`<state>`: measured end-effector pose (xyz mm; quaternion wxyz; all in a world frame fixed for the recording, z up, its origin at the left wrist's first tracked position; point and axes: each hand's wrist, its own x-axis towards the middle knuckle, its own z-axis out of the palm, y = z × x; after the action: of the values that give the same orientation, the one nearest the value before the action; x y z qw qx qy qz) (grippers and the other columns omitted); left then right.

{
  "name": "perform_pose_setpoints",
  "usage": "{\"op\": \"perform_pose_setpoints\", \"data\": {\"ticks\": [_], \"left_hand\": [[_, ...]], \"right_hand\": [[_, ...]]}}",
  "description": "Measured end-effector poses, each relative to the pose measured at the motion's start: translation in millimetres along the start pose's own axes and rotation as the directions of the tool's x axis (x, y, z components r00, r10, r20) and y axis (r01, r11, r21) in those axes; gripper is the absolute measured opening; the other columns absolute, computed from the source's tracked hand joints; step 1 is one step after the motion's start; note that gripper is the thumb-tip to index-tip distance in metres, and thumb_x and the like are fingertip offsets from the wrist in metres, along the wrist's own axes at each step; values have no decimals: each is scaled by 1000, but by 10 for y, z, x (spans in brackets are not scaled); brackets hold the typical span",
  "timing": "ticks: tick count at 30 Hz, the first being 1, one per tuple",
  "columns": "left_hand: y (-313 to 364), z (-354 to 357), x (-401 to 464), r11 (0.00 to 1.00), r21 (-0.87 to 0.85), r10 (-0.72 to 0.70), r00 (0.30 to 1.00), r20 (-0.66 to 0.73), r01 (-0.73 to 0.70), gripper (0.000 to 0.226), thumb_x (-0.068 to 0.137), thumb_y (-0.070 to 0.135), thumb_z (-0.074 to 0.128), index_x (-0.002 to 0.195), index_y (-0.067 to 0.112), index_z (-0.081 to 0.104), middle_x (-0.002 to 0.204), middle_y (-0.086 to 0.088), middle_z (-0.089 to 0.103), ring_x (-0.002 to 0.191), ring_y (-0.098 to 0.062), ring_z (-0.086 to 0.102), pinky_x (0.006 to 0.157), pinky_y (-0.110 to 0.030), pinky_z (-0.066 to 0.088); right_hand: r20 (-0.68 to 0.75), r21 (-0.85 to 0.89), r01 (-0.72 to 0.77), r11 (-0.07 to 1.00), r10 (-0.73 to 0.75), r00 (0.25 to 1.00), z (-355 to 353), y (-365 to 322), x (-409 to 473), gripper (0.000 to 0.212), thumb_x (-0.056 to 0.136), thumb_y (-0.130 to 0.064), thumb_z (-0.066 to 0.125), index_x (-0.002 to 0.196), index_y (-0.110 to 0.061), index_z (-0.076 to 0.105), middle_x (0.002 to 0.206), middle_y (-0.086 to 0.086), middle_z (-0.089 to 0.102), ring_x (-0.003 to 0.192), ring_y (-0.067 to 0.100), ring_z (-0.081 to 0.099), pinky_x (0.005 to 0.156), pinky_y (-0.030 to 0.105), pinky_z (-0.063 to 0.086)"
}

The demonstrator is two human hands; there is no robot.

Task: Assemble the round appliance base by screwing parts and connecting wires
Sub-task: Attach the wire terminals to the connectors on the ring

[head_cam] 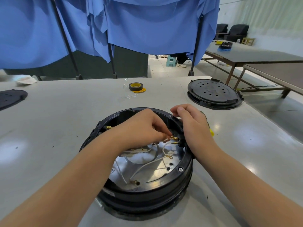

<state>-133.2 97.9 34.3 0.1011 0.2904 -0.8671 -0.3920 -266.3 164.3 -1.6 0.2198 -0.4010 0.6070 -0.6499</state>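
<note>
Wiring is the step I judge to be in hand. My left hand (pixel 144 128) pinches a brass spade connector (pixel 174 138) on a white wire (pixel 148 164), fingertips clamped on it, aiming it at the black terminal block (pixel 181 141) at 3 o'clock inside the round base (pixel 164 187), which sits at the table's (pixel 65 120) near edge. My right hand (pixel 195 126) grips the rim there, fingers curled over it, to steady the housing. A second connector sits just below.

A roll of black tape (pixel 135 86) is seen lying on the grey tabletop (pixel 65 112). Blue cloth (pixel 147 22) is hung on stands behind it. A green stool (pixel 170 61) is seen on the floor beyond.
</note>
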Motion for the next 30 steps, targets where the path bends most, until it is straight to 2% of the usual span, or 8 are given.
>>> {"op": "perform_pose_setpoints", "data": {"ticks": [9,13,18,23,30], "left_hand": [[2,15,-12,1000,0,12,1000,-20,-12,15,84,14,68,83,25,79,44,17,57,39,4,44,43,-7,33],[-4,20,-2,1000,-6,3,1000,-17,-3,15,84,15,69,83,26,79,47,14,59,41,4,46,44,-8,36],[-16,18,4,1000,-14,4,1000,1,-4,14,84,16,69,84,26,79,50,15,61,43,5,48,46,-7,38],[-37,9,8,1000,-15,13,1000,5,-13,12,83,18,70,85,26,79,58,11,67,47,4,51,50,-9,41],[-34,14,7,1000,-25,12,1000,6,-12,12,84,16,71,84,24,79,52,14,64,44,6,51,46,-7,38]], "right_hand": [[10,0,0,1000,0,1000,-5,16,0,24,95,-15,46,83,-19,66,72,-14,64,77,9,62,74,33,54],[7,-25,16,1000,-16,1000,-4,18,5,23,95,-14,48,84,-20,67,75,-12,64,77,4,61,74,30,53],[3,-26,2,1000,-2,1000,3,17,6,23,94,-14,48,83,-21,67,75,-11,64,81,13,63,78,39,54],[8,-39,6,999,-6,1000,-1,23,8,23,94,-14,48,84,-22,67,74,-13,64,76,2,61,73,29,53],[6,-42,5,999,-5,1000,-1,20,3,24,94,-14,48,83,-24,67,75,-12,64,79,8,61,75,31,53]]}}
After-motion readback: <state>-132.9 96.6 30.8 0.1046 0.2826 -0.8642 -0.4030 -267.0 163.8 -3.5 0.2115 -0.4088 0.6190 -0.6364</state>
